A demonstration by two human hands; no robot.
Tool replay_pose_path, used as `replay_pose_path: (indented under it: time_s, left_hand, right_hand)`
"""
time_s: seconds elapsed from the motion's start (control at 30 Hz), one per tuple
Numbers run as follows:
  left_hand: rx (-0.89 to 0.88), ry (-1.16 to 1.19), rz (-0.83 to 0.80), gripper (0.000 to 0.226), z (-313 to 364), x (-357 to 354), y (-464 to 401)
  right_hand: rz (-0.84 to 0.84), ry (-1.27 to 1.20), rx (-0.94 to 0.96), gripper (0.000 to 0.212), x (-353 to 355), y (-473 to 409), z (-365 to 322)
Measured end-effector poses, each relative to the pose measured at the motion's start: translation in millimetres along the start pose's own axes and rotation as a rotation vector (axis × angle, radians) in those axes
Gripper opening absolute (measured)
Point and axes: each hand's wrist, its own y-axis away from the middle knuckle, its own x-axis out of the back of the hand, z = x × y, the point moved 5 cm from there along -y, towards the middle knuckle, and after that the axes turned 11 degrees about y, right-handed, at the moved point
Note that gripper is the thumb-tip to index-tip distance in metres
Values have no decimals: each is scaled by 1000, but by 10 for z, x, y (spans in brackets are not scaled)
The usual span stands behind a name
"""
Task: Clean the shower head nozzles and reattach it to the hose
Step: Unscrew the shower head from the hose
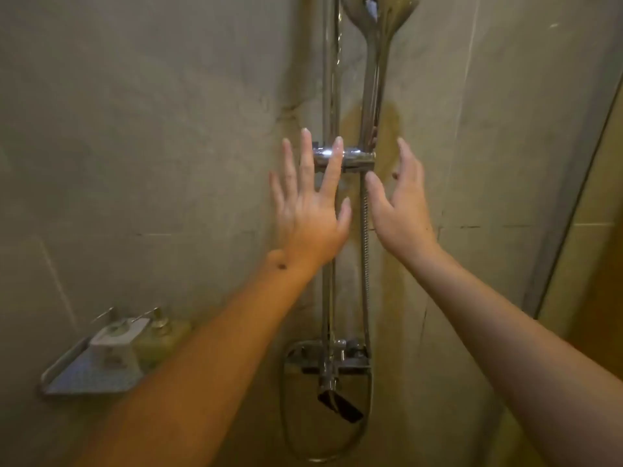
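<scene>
1. Grey tiled walls [151,112] formed the shower corner, with a brownish stain on the tile behind the chrome fittings.
2. A vertical chrome rail [328,79] ran up the wall, and a chrome bracket [350,158] sat on it at middle height.
3. The shower head [381,25] stood upright in this bracket, its handle pointing down into the holder and its wide part cut by the top edge of the view.
4. The metal hose [364,251] hung down from under the bracket, went to the mixer tap [332,360] low on the wall, and made a loop below it.
5. The left hand [310,214] was raised with fingers spread and straight, holding nothing; its fingertips lay in front of the left end of the bracket.
6. The right hand [401,203] was also open, fingers loosely bent, just to the right of the hose and the bracket, gripping nothing.
7. On the left, a corner shelf [64,375] on the wall carried a white pump bottle [116,345] and a pale green pump bottle [158,338] side by side.
</scene>
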Motion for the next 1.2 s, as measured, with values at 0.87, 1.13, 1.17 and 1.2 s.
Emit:
replay_pose_path:
  time_s: [0.87, 1.13, 1.17, 1.2]
  left_hand:
    - [-47, -59, -49, 102, -180, -604, -218]
    - [11, 197, -120, 67, -89, -248, -214]
    - [44, 249, -143, 62, -76, -180, -222]
    - [78, 304, -179, 59, -66, -116, -209]
  right_hand:
    - [160, -255, 73, 13, -285, -806, -121]
    - [198, -63, 92, 34, -122, -553, -112]
    - [190, -36, 99, 32, -92, -470, -121]
    - [180, -5, 102, 30, -40, -370, -156]
